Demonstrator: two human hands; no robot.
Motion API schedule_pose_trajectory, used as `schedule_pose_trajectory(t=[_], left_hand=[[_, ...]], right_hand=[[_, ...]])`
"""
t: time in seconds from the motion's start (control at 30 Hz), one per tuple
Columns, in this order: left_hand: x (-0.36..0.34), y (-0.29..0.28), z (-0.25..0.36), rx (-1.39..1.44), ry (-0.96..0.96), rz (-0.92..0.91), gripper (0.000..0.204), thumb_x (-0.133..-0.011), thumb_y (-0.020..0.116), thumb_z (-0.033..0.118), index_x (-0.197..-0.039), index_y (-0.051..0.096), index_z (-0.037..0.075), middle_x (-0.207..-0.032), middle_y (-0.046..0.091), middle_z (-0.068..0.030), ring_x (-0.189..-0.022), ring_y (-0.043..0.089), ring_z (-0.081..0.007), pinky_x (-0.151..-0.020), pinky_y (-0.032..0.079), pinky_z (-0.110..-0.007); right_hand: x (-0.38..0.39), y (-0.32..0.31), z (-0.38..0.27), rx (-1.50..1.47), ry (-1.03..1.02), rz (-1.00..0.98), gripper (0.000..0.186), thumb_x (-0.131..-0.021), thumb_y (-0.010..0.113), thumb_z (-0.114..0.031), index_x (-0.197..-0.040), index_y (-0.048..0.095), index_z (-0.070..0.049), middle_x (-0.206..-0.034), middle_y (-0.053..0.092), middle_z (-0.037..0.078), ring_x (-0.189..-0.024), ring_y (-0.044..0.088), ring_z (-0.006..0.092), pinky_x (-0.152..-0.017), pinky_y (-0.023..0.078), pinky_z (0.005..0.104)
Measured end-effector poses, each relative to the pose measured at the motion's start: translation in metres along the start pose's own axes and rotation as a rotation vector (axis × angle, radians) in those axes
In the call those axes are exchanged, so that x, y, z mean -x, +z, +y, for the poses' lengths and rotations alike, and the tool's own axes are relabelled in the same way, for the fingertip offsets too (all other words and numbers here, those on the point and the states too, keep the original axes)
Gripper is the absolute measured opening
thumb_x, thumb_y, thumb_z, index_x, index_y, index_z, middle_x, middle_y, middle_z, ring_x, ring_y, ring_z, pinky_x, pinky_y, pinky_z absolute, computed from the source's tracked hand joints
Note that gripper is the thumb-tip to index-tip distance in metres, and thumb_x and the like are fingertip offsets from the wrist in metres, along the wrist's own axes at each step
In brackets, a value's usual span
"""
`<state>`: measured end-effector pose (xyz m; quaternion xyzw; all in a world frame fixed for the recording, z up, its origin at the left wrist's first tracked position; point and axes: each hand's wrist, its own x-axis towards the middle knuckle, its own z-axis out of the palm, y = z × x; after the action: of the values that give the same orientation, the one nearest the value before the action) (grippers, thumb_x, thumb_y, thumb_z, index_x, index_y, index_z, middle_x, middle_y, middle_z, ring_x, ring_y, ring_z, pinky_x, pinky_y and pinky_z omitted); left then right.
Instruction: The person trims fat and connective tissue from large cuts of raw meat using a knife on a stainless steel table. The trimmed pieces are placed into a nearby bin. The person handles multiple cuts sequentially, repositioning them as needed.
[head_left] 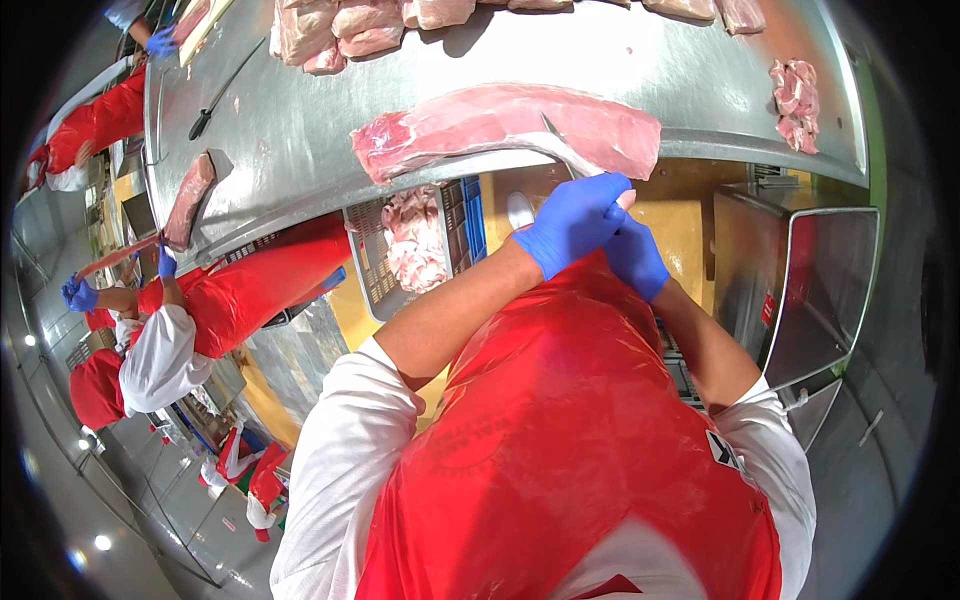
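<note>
A long slab of pink meat lies along the near edge of the steel table. The pointed blade of a knife rests over its right half. In blue gloves, my hands meet just in front of the meat. My right hand is closed at the line of the knife's handle, which is hidden. Across it, my left hand is closed near the base of the blade. A small pink bit shows beside its fingers; what they grip cannot be made out.
Stacked meat blocks line the table's far side. Meat scraps lie at its right end. A grey crate of trimmings stands below the edge, left. A steel bin stands right. Leftward, another knife lies near a co-worker handling meat.
</note>
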<state>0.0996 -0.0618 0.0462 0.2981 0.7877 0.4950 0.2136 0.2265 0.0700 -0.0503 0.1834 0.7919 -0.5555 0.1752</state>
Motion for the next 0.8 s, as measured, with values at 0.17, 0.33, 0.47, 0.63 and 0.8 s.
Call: schedule_pose_trajectory(t=[0.17,0.33,0.47,0.63,0.8], left_hand=[[0.0,0.0,0.001,-0.007,0.07,0.039,0.015,-0.103,0.062,0.016,-0.093,0.062,0.004,-0.08,0.059,-0.0183,-0.071,0.062,-0.0374,-0.068,0.052,-0.043],[0.001,0.003,-0.001,-0.041,0.158,0.069,0.013,-0.1,0.063,0.014,-0.093,0.062,0.003,-0.08,0.06,-0.0188,-0.071,0.063,-0.038,-0.066,0.052,-0.044],[0.003,0.002,0.004,-0.059,0.181,0.108,0.012,-0.1,0.063,0.014,-0.093,0.063,0.003,-0.081,0.061,-0.0191,-0.072,0.063,-0.0386,-0.066,0.052,-0.044],[0.005,-0.002,0.008,-0.063,0.22,0.133,0.013,-0.1,0.063,0.015,-0.094,0.063,0.003,-0.082,0.062,-0.0188,-0.073,0.065,-0.0389,-0.066,0.053,-0.045],[0.006,0.0,0.01,-0.022,0.156,0.1,0.015,-0.102,0.061,0.017,-0.096,0.063,0.003,-0.084,0.063,-0.0192,-0.077,0.065,-0.0401,-0.069,0.053,-0.047]], right_hand=[[-0.007,-0.007,0.017,-0.138,-0.034,-0.061,0.025,-0.101,0.059,-0.017,-0.123,0.062,-0.005,-0.11,0.072,0.028,-0.104,0.069,0.0493,-0.085,0.056,0.0512],[-0.017,-0.035,-0.009,0.31,-0.085,-0.147,0.03,-0.099,0.059,-0.021,-0.124,0.064,-0.004,-0.111,0.073,0.028,-0.105,0.069,0.0486,-0.085,0.057,0.0507],[-0.039,-0.031,0.0,0.324,-0.113,-0.25,0.031,-0.099,0.059,-0.026,-0.12,0.067,-0.004,-0.111,0.073,0.028,-0.105,0.069,0.049,-0.086,0.056,0.0512],[-0.028,-0.042,-0.02,0.314,-0.052,-0.175,0.029,-0.098,0.061,-0.025,-0.114,0.069,-0.003,-0.109,0.074,0.026,-0.105,0.071,0.045,-0.087,0.057,0.0508],[-0.039,-0.045,-0.018,0.307,-0.185,-0.199,0.031,-0.097,0.063,-0.029,-0.114,0.07,-0.004,-0.11,0.075,0.025,-0.105,0.073,0.0415,-0.087,0.057,0.05]])
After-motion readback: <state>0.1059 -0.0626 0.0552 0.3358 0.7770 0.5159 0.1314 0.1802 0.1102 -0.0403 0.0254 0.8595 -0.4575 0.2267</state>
